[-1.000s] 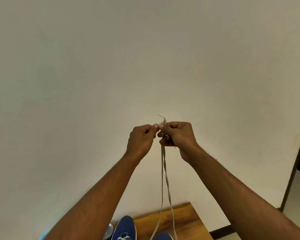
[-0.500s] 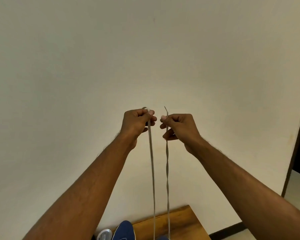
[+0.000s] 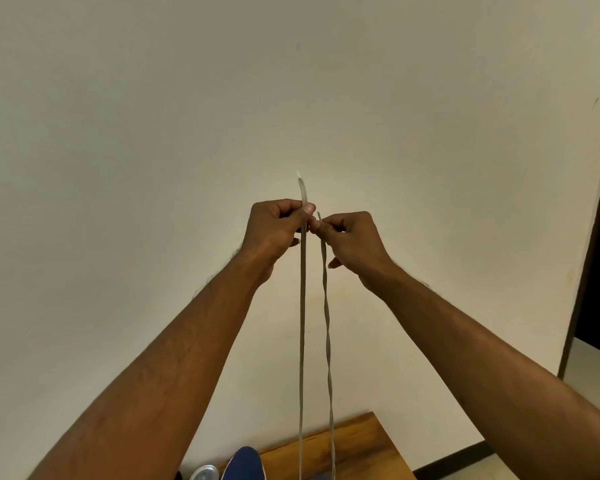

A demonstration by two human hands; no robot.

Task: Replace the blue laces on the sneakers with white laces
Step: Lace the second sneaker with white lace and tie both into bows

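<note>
Head view. Left hand (image 3: 274,226) and right hand (image 3: 352,240), raised before a pale wall (image 3: 118,133), each pinch one end of the white lace (image 3: 302,323) between curled fingers. Both strands hang down toward the blue sneaker (image 3: 243,464) on the wooden table (image 3: 361,448), beside a metallic can (image 3: 204,474).

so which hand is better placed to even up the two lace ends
Left. The left hand has more of the white lace sticking up above its fingers; the right hand pinches near its tip, so lowering the left looks easiest.
</note>
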